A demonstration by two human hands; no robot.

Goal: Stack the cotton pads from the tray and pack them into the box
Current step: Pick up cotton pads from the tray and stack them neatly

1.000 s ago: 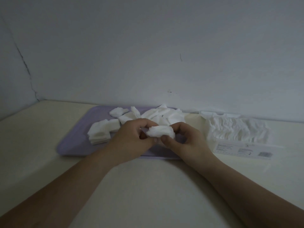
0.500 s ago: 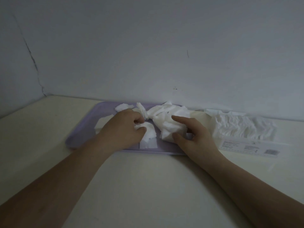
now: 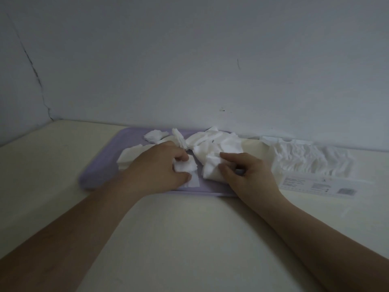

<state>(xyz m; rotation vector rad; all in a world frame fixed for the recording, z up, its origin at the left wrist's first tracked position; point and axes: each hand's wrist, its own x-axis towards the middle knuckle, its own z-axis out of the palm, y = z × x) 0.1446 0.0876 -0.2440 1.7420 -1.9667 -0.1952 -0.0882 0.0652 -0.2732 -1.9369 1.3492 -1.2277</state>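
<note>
Now both hands over tray (image 3: 101, 165) on tabletop (image 3: 189, 239). Left hand (image 3: 155, 169) fingers (image 3: 182, 158) curled, pinching small bunch of pads (image 3: 185, 166) just above tray floor; single flat pad (image 3: 193, 182) beneath thumb. Right hand (image 3: 248, 175) fingers (image 3: 229, 157) half-curled, index and thumb touching edge of loose pile (image 3: 212, 148) at tray middle. Neat stack (image 3: 130, 153) at tray left, partly hidden by left hand. Box (image 3: 311, 165) right of tray, clear, holding white pads.
</note>
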